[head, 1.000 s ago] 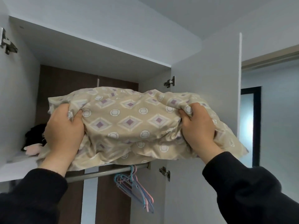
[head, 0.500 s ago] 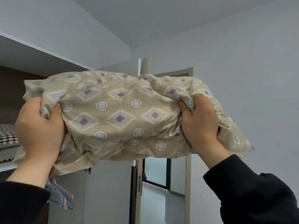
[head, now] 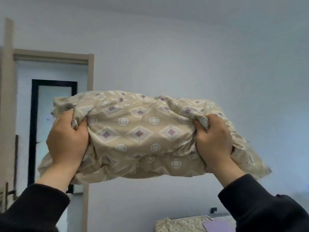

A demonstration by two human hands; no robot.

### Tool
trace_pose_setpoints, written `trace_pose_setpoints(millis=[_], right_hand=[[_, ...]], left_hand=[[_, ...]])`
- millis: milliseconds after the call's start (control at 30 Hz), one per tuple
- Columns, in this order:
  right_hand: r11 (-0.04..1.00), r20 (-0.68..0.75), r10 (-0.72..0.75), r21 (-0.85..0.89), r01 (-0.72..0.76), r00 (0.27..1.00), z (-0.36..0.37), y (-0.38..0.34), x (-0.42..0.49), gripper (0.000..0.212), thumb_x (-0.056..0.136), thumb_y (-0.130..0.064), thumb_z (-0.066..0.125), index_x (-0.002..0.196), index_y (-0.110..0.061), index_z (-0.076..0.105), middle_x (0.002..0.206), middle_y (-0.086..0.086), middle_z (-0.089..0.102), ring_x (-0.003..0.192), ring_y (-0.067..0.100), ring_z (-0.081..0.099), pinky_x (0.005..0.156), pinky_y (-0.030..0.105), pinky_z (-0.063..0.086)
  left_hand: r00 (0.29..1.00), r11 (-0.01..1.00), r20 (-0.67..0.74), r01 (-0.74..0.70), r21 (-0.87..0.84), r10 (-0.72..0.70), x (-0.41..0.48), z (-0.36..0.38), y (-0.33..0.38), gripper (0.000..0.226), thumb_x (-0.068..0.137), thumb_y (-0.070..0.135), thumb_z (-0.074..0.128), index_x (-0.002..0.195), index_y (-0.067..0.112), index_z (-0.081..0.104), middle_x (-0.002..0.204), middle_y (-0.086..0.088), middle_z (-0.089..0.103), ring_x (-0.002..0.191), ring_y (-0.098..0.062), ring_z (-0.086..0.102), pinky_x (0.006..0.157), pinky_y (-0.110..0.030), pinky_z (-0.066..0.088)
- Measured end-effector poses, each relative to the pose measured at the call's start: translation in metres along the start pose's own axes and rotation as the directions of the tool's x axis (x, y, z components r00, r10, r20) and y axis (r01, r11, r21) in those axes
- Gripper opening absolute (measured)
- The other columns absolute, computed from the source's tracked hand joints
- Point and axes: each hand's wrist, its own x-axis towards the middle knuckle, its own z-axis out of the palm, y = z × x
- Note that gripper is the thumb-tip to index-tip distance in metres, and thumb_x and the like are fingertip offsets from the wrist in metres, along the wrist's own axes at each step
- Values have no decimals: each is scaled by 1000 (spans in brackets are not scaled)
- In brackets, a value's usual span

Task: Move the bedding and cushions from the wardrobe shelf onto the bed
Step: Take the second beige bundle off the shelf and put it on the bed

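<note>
Wardrobe now gone from view; left hand [head: 67, 141] and right hand [head: 214, 139] are clenching patterned pillow [head: 138, 133] ends, carrying it bedward [head: 187, 225].

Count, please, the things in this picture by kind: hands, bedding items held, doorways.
Hands: 2, left hand and right hand
Patterned beige pillow held: 1
Doorway: 1
Total: 4
</note>
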Motion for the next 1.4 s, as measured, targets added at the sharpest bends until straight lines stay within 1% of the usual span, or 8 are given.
trace_pose_setpoints(millis=[167,267,400,567,900,1100,1200,1400], right_hand=[[968,-43,34,-248,-44,999,-82,78,8,23,92,-38,56,77,-25,44,74,-6,51,63,17,44,51,26,26],[917,-64,53,-393,-74,997,-122,119,9,21,92,-38,54,80,-23,47,77,-2,53,66,21,46,54,32,27],[821,-110,67,-559,-118,992,-158,168,4,18,92,-37,52,83,-22,48,80,0,55,68,23,48,56,34,30],[662,-197,120,-715,-226,973,-172,233,-16,18,92,-37,52,83,-22,48,81,1,54,69,24,47,56,35,31],[383,-384,209,-814,-437,899,-176,321,-70,24,93,-43,50,80,-23,48,77,-3,53,68,21,49,55,36,36],[243,-458,263,-820,-518,849,-214,366,-120,25,93,-45,48,80,-23,47,79,-2,53,70,21,50,58,38,40],[187,-485,296,-816,-547,823,-232,394,-150,24,93,-43,49,80,-23,47,79,-3,52,70,20,49,57,37,38],[125,-543,353,-779,-614,761,-261,442,-217,23,91,-44,49,79,-25,46,79,-5,51,71,20,49,58,37,38]], left_hand=[[988,983,153,43,-180,-15,-58,107,54,16,94,26,55,95,11,57,88,-11,61,75,-30,50,63,-38,37],[972,956,233,87,-278,-21,-93,170,86,14,92,24,55,92,11,57,88,-14,61,75,-29,48,65,-37,35],[943,905,332,145,-401,-4,-142,253,118,14,91,24,56,93,10,57,90,-16,62,75,-25,44,65,-35,33],[865,835,498,228,-500,61,-207,360,139,16,91,27,56,96,12,58,96,-15,62,86,-37,54,68,-35,35],[704,702,663,337,-628,254,-317,508,177,15,88,33,51,90,19,54,90,-7,59,82,-32,52,66,-36,36],[600,686,732,384,-618,323,-412,538,208,17,89,30,52,95,15,57,87,-2,56,79,-27,49,65,-36,35],[543,693,760,392,-605,357,-460,550,220,18,89,34,49,88,16,56,84,-2,56,75,-28,50,62,-37,39],[465,698,776,376,-609,427,-548,566,235,13,93,28,53,85,19,54,83,-1,55,75,-27,51,60,-38,40]])
